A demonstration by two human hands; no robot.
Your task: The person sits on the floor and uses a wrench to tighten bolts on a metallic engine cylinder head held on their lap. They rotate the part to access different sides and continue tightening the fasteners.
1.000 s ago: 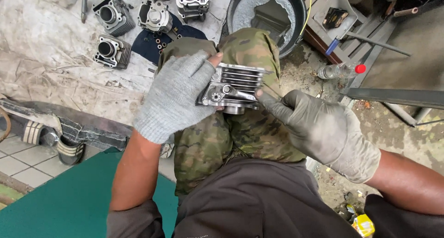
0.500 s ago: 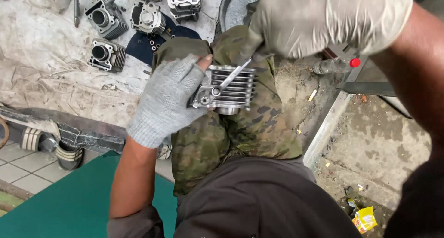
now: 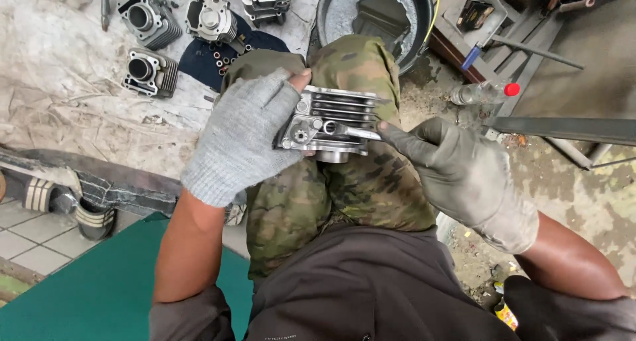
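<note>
Left hand (image 3: pixel 242 136), gloved, clamps the finned metal cylinder (image 3: pixel 334 122) over the camouflage-clad knees (image 3: pixel 344 182). Right hand (image 3: pixel 464 175) pinches a thin metal tool (image 3: pixel 354 132) against the cylinder's right side.

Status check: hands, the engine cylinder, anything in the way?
Left hand grips finned cylinder over knees. Right hand holds slim metal tool against it. Nothing blocking.

A light grey knit glove (image 3: pixel 242 137) and a grimy olive-grey glove (image 3: pixel 464 172) flank the silver engine cylinder (image 3: pixel 334 122); camouflage trousers (image 3: pixel 344 189), near-left green mat (image 3: pixel 86 294).
</note>
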